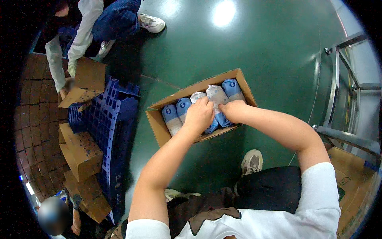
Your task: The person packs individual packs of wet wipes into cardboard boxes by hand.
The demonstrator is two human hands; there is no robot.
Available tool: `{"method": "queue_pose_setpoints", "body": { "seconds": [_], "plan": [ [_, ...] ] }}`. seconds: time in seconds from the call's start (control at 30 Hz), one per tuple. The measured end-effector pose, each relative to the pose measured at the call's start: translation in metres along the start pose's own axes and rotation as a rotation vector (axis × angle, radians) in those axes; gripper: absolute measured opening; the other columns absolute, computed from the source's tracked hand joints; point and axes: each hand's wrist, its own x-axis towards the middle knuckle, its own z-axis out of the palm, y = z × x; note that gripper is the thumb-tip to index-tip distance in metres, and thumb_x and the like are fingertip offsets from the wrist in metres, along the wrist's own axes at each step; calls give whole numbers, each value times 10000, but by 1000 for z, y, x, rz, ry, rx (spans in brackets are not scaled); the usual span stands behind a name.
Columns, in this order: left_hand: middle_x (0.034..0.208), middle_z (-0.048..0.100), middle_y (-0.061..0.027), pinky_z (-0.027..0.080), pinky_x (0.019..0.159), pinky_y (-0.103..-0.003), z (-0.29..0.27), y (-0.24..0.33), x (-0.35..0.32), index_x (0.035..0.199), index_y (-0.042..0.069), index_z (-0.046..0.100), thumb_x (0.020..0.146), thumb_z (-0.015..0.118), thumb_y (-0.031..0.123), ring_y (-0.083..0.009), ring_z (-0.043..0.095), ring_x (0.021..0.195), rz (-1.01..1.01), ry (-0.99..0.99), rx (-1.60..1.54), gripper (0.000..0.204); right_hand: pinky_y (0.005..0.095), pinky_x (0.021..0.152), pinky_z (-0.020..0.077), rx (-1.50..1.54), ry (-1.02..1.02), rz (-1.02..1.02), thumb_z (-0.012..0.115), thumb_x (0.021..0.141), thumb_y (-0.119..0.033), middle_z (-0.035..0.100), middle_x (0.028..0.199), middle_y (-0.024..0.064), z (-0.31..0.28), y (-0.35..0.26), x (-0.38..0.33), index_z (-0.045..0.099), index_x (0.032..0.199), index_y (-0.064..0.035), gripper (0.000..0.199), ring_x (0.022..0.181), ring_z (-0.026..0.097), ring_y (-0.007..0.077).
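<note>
An open cardboard box (164, 131) sits on the floor in front of me, holding a row of several soft blue-and-white packets (172, 119). Over the middle of the row, my left hand (201, 113) has its fingers curled onto a pale-topped packet (197, 96). My right hand (234, 111) reaches in from the right side, bent fingers gripping a taller white-and-blue packet (217, 94) beside it. The right fingertips are partly hidden. At the right end, another blue packet (232, 86) leans against the box wall.
Left of the box lies a blue plastic pallet (115, 119) with open cartons (81, 153) along it. A co-worker's sleeve (81, 36) reaches into another carton (89, 75) there. A second person (75, 223) is at lower left. A metal frame (338, 79) stands right, beside flat cardboard (354, 175).
</note>
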Motion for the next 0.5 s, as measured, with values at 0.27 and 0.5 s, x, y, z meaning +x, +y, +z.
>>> {"method": "queue_pose_setpoints", "body": {
  "seconds": [0.27,0.5],
  "plan": [
    [1300,390,-203,377,972,-408,34,-12,-5,1281,11,342,633,702,116,-349,403,1188,-104,-116,-2,748,374,653,526,-220,292,169,507,781,-149,660,868,123,-44,16,39,683,812,-82,191,796,647,249],
    [1403,273,-155,299,1036,-393,62,-17,5,1363,30,228,619,629,71,-317,291,1279,-101,-168,42,846,337,611,519,-449,305,162,582,715,-109,658,832,103,-15,27,57,676,776,-113,112,774,647,224]
  ]
}}
